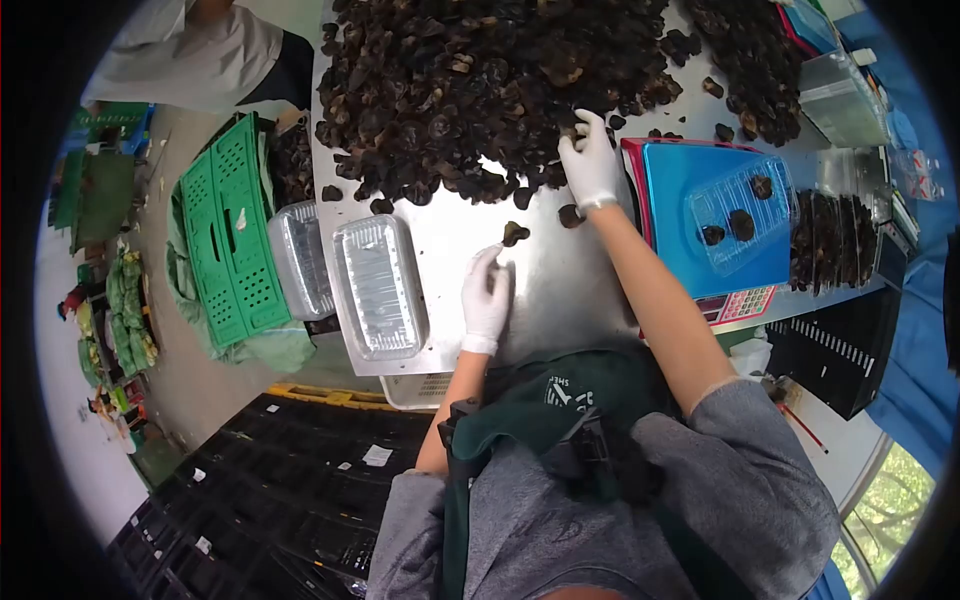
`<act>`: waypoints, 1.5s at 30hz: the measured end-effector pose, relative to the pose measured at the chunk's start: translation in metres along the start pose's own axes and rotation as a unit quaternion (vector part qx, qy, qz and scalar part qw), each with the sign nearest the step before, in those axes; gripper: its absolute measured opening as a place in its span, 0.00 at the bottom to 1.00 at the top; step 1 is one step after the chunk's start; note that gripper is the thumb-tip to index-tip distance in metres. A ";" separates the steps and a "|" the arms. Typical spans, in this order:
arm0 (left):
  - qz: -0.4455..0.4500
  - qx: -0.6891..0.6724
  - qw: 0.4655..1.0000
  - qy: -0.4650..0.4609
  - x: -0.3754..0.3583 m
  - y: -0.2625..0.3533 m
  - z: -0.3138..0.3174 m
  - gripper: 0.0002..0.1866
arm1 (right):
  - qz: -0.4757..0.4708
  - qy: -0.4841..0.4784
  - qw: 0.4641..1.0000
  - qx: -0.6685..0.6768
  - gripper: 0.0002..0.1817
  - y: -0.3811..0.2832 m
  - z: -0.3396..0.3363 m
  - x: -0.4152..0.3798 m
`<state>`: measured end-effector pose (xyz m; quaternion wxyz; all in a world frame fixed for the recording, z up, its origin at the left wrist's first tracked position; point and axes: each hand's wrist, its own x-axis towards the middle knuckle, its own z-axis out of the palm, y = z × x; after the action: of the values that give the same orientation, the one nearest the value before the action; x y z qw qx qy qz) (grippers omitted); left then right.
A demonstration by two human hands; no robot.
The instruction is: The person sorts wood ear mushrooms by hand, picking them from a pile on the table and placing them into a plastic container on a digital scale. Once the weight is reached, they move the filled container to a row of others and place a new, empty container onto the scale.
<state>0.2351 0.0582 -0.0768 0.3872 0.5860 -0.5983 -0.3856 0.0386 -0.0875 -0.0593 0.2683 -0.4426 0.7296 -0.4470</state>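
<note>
My left hand [487, 303], in a white glove, is low over the steel table [460, 235]. Its fingertips come right up to a small dark mushroom piece [515, 234], with thumb and index finger apart. Also gloved in white, my right hand [592, 165] reaches to the right edge of a big heap of dark, wrinkled mushroom pieces [450, 110]. Its thumb and index finger are spread around the heap's edge. Another dark piece [570, 216] lies just below that wrist. A clear plastic tray [378, 285] stands left of my left hand.
On the right, a blue-topped scale [670, 200] carries a clear tray [715, 255] with several mushroom pieces. Filled packs [832, 240] stand beyond it. A green crate [225, 235] and black crates [280, 480] are to the left. A person's sleeve [240, 55] shows top left.
</note>
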 end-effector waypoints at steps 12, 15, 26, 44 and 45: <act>-0.373 -0.318 0.863 -0.126 -0.080 -0.005 -0.099 0.17 | -0.208 -0.189 0.960 0.020 0.12 -0.014 0.005 -0.091; -0.391 -0.213 0.894 -0.057 -0.144 -0.024 -0.143 0.17 | -0.285 0.011 0.945 -0.161 0.30 -0.015 0.022 -0.004; -0.245 -0.031 0.969 -0.031 -0.029 0.009 -0.092 0.29 | -0.231 -0.136 0.948 -0.171 0.25 0.028 -0.018 -0.100; 0.006 -0.020 0.999 0.036 0.016 -0.043 -0.008 0.25 | -0.283 -0.129 0.938 -0.151 0.24 0.025 0.011 -0.078; -0.014 -0.064 0.997 0.049 0.025 -0.029 -0.004 0.24 | -0.312 -0.113 0.927 -0.176 0.22 0.022 0.030 -0.066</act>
<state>0.2496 0.0326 -0.1012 0.4478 0.5865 -0.5442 -0.3992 0.0837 -0.0369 -0.0925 0.1135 -0.7353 0.5866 -0.3198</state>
